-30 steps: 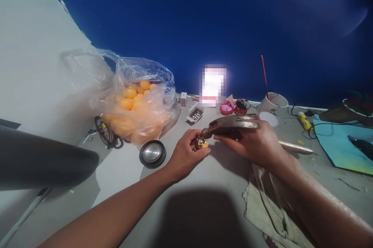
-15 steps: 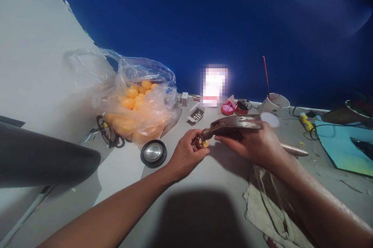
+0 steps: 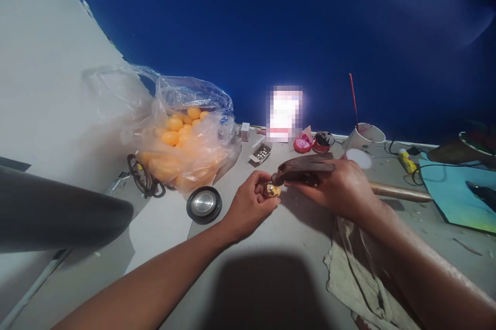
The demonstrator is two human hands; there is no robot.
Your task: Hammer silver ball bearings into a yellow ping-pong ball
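My left hand (image 3: 248, 205) is closed around a small yellow ball (image 3: 274, 191) with shiny metal studs on it, just above the table. Its far side is hidden by my fingers. My right hand (image 3: 346, 185) grips a claw hammer (image 3: 304, 167) close behind its head, and the wooden handle sticks out to the right past my wrist. The hammer's striking face is right at the top of the ball; whether they touch I cannot tell. Beyond my hands lies a small open box (image 3: 260, 153) of shiny metal tacks.
A clear plastic bag (image 3: 182, 154) of orange balls stands at the back left, with a black-rimmed round metal lid (image 3: 204, 204) before it. A paper cup (image 3: 366, 136) holds a red stick. A cloth (image 3: 352, 268) lies under my right forearm; a blue-green board (image 3: 457, 190) is at right.
The hammer head has tilted and shifted slightly, and its handle has swung out further to the right. The ball is turned a little in my left hand, showing more metal studs.
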